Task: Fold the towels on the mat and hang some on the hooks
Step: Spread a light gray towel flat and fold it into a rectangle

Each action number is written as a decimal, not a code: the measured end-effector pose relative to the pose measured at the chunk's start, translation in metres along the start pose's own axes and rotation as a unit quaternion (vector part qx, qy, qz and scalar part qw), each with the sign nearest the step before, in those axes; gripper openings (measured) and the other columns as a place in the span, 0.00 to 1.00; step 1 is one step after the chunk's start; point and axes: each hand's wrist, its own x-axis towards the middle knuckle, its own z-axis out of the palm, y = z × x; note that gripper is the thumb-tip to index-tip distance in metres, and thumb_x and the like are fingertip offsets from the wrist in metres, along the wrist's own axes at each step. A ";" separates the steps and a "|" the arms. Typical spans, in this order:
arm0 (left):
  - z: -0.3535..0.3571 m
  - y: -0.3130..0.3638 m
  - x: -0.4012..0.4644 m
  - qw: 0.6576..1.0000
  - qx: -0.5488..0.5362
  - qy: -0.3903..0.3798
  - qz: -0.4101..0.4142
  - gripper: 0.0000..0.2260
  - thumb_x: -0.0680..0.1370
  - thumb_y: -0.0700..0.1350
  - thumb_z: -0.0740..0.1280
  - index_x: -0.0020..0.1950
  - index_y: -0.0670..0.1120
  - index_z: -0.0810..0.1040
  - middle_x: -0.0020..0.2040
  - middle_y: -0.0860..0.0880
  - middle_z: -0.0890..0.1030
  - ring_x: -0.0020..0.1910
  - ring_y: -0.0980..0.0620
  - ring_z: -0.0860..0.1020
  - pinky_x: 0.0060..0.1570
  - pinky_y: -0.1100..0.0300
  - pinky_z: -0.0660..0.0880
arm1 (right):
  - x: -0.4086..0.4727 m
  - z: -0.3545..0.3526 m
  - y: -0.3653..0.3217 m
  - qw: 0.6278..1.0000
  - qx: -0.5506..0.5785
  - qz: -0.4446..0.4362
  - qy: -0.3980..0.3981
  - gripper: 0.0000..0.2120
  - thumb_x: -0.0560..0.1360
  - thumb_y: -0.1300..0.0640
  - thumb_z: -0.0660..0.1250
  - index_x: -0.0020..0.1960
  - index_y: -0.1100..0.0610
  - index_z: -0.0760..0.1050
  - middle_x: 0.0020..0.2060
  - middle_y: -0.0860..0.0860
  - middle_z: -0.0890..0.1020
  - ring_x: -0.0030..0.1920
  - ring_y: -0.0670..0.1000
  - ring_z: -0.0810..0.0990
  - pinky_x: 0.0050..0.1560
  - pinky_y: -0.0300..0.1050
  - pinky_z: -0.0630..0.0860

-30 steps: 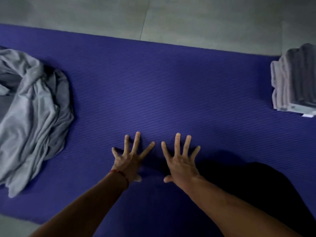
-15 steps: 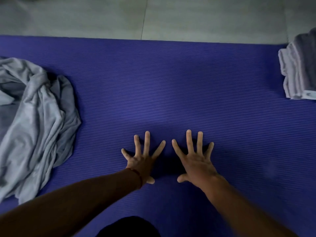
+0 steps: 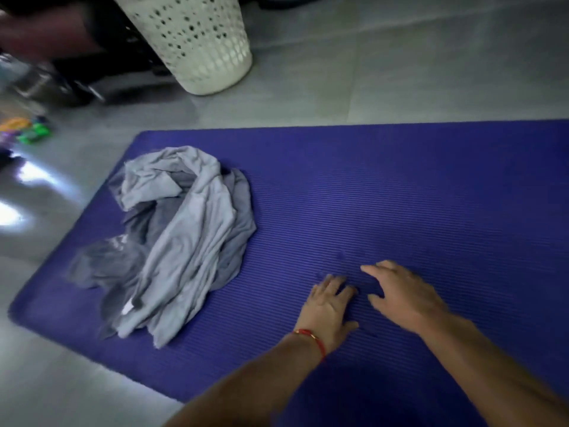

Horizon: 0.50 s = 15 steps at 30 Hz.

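A ribbed purple mat lies on a grey tiled floor. A crumpled heap of grey towels sits on the mat's left part. My left hand, with a red thread at the wrist, rests palm down on the mat to the right of the heap. My right hand is just beside it, fingers relaxed and pointing left, low over the mat. Neither hand holds anything. The folded towel stack and the hooks are out of view.
A white perforated laundry basket stands on the floor beyond the mat's far left corner. Dark blurred furniture and small coloured items lie at the far left. Bright light patches reflect on the tiles.
The view has swung left, bringing the basket and mat's left end into view and losing the folded stack. My fingers, spread flat before, have drawn together and turned toward the heap.
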 end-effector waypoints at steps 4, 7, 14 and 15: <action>-0.029 -0.093 -0.045 0.971 0.025 0.202 -0.128 0.19 0.76 0.49 0.69 0.67 0.51 0.74 0.64 0.49 0.74 0.64 0.43 0.73 0.60 0.43 0.73 | -0.006 -0.004 -0.057 0.996 0.021 -0.088 0.002 0.22 0.84 0.47 0.61 0.77 0.46 0.67 0.77 0.44 0.62 0.74 0.46 0.67 0.72 0.47 0.69; -0.070 -0.188 -0.063 0.889 0.142 0.297 -0.319 0.23 0.74 0.50 0.71 0.68 0.50 0.72 0.72 0.39 0.69 0.71 0.37 0.68 0.67 0.28 0.59 | -0.016 -0.007 -0.078 0.993 0.018 -0.121 -0.007 0.19 0.84 0.48 0.60 0.75 0.45 0.68 0.74 0.40 0.63 0.67 0.43 0.72 0.68 0.42 0.70; -0.111 -0.278 -0.080 0.890 -0.063 0.269 -0.364 0.31 0.79 0.42 0.65 0.78 0.60 0.58 0.69 0.36 0.64 0.58 0.36 0.76 0.62 0.43 0.75 | -0.037 0.012 -0.067 0.991 0.012 -0.123 -0.059 0.17 0.84 0.46 0.60 0.72 0.39 0.66 0.71 0.34 0.58 0.67 0.40 0.69 0.69 0.41 0.69; -0.114 -0.275 -0.079 0.880 -0.076 0.282 -0.375 0.31 0.78 0.41 0.66 0.79 0.57 0.59 0.66 0.37 0.68 0.58 0.35 0.77 0.60 0.42 0.75 | -0.040 0.015 -0.065 0.991 0.012 -0.121 -0.059 0.17 0.84 0.46 0.60 0.72 0.38 0.66 0.71 0.34 0.59 0.67 0.40 0.70 0.68 0.40 0.70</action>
